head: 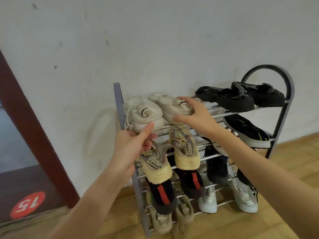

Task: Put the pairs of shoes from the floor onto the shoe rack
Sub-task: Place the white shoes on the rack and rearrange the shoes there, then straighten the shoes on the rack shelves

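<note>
A grey metal shoe rack (pixel 119 104) with several tiers stands against the white wall. A pair of cream sneakers sits on the left of its top tier. My left hand (pixel 133 145) holds the heel of the left cream sneaker (pixel 143 114), thumb pressed on its sole edge. My right hand (pixel 195 112) grips the heel of the right cream sneaker (pixel 172 106), fingers over the top and thumb below. A pair of black sandals (pixel 241 96) lies on the right of the top tier.
Lower tiers hold yellow-heeled sneakers (pixel 186 152), black shoes with red stripes (pixel 162 192), black trainers (pixel 248 130), white sneakers (pixel 245 197) and beige shoes (pixel 162 221). Wooden floor (pixel 293 163) lies right of the rack. A dark red door frame (pixel 31 118) stands left.
</note>
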A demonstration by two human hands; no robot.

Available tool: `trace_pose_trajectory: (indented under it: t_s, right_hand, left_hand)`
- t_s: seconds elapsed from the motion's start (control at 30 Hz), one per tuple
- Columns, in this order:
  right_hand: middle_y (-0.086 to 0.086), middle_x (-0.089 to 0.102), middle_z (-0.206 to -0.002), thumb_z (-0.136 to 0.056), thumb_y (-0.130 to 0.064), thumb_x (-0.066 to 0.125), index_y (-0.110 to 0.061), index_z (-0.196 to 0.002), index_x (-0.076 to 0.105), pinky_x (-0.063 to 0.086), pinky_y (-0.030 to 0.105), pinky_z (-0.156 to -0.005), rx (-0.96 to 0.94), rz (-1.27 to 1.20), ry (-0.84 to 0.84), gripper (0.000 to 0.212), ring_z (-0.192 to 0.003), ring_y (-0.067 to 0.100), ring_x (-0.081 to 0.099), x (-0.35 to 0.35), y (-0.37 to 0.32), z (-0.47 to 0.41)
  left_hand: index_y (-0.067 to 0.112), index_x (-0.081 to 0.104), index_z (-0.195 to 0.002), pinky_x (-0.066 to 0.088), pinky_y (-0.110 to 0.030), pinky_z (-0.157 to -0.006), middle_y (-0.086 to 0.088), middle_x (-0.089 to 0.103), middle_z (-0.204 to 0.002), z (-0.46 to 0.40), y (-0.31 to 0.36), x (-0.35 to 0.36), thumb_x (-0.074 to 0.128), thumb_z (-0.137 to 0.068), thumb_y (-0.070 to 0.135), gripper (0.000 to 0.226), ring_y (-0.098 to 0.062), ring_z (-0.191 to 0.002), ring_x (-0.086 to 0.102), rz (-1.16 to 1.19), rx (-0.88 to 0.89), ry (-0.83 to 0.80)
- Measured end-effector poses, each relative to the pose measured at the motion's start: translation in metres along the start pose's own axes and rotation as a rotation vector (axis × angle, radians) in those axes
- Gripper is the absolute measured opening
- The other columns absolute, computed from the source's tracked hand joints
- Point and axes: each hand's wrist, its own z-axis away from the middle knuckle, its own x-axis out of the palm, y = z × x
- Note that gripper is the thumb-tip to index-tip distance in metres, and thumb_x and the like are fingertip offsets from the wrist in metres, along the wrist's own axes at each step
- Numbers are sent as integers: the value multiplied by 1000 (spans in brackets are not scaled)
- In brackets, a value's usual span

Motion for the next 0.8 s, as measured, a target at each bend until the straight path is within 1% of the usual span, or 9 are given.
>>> trace_pose_trajectory:
  t_s: [0.07,0.17,0.27,0.47,0.57,0.67,0.7,0.77,0.8]
  right_hand:
    - [-15,61,-92,-78,-10,75,-14,-126,56,41,3,-66,-27,-13,-8,52,-75,-16,59,0,2,4]
    - [-3,72,-104,-76,-16,80,-10,-122,64,54,24,-86,-40,-92,23,49,-94,3,68,2,4,3]
    - [-2,72,-108,-74,-28,80,-11,-121,65,54,35,-93,-60,-83,31,53,-101,9,68,7,3,3]
    - [-4,72,-109,-78,-26,78,-13,-124,63,53,32,-94,-69,-71,79,50,-101,4,66,16,0,9]
    - [-3,64,-124,-87,-33,69,-18,-137,50,50,30,-98,-84,41,18,56,-111,6,61,17,-2,13]
    - [7,34,-152,-93,-49,53,-19,-152,22,30,31,-111,-117,332,101,72,-139,15,33,22,11,27]
    - [12,34,-148,-94,-45,52,-13,-149,24,30,31,-110,-178,391,208,70,-137,20,34,25,18,38]
    - [16,47,-122,-92,-28,55,1,-129,44,40,21,-92,-308,447,405,48,-109,21,48,31,33,62]
    - [15,50,-109,-90,-22,55,3,-116,49,41,19,-83,-335,480,413,37,-97,18,48,32,44,73]
  left_hand:
    - [7,71,-83,52,-21,-55,-8,76,-75,1,-5,0,70,-83,29,23,-13,-60,60,-32,1,32]
    - [3,69,-80,52,-18,-49,-8,75,-72,5,-10,2,69,-83,32,30,-9,-50,58,-9,-12,42]
    - [1,67,-80,53,-21,-52,-8,75,-71,2,-11,3,68,-84,32,31,-10,-48,57,28,-6,58]
    - [3,67,-80,51,-21,-51,-5,74,-67,-2,-13,0,65,-87,30,28,-8,-45,55,108,1,65]
    - [1,68,-77,50,-22,-51,-7,74,-68,-4,-15,-3,66,-85,35,35,-9,-46,54,107,-15,32]
    - [5,70,-84,52,-21,-54,-8,75,-73,-6,-24,-8,65,-85,42,37,-10,-52,58,-16,44,-14]
    - [6,70,-87,53,-20,-56,-6,75,-74,-5,-30,-10,66,-84,41,36,-8,-54,60,-87,87,-34]
    - [11,69,-90,52,-19,-64,2,72,-76,-2,-45,-15,72,-79,38,29,0,-61,62,-275,195,-105]
    - [17,67,-91,52,-18,-69,9,69,-81,-1,-54,-18,74,-77,37,25,2,-68,62,-409,255,-159]
